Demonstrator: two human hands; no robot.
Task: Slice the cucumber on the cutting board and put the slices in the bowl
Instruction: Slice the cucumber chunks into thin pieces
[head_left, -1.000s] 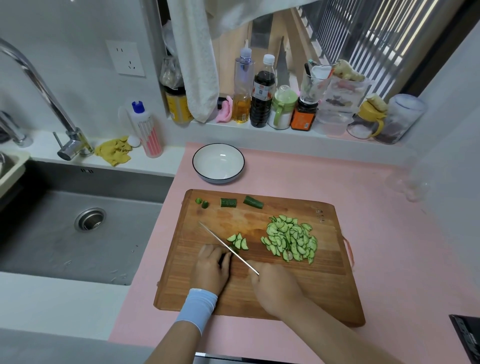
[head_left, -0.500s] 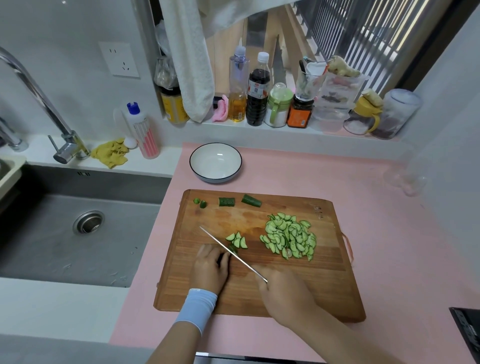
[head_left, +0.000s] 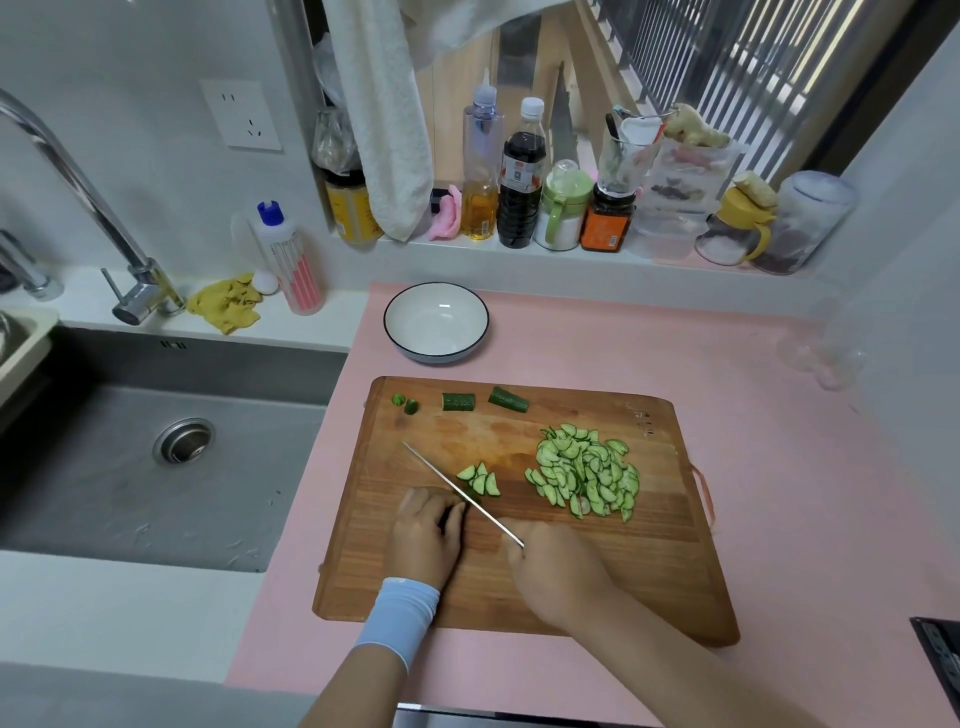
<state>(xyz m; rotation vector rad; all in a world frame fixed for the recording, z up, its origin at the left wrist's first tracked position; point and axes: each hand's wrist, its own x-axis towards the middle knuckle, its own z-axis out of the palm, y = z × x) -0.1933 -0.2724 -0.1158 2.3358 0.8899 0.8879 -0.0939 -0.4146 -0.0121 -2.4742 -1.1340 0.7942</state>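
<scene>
A wooden cutting board (head_left: 649, 561) lies on the pink counter. My left hand (head_left: 426, 535) curls over a short dark cucumber piece, almost all of it hidden under the fingers. My right hand (head_left: 558, 577) grips the knife (head_left: 457, 491); its blade runs up and left, right beside my left fingertips. A few fresh half-moon slices (head_left: 480, 480) lie just right of the blade. A large heap of slices (head_left: 587, 470) sits further right. Two cucumber chunks (head_left: 493, 401) and two small end bits (head_left: 404, 402) rest at the board's far edge. The white bowl (head_left: 400, 338) stands behind the board.
A steel sink (head_left: 156, 457) with its tap (head_left: 140, 299) lies to the left. Bottles and jars (head_left: 524, 176) line the sill at the back. A dish soap bottle (head_left: 288, 260) and a yellow cloth (head_left: 226, 304) sit behind the sink. A dark object (head_left: 940, 660) shows at the lower right.
The knife has shifted slightly against the cucumber piece while my left hand stays put on it; the slices beside the blade look much the same.
</scene>
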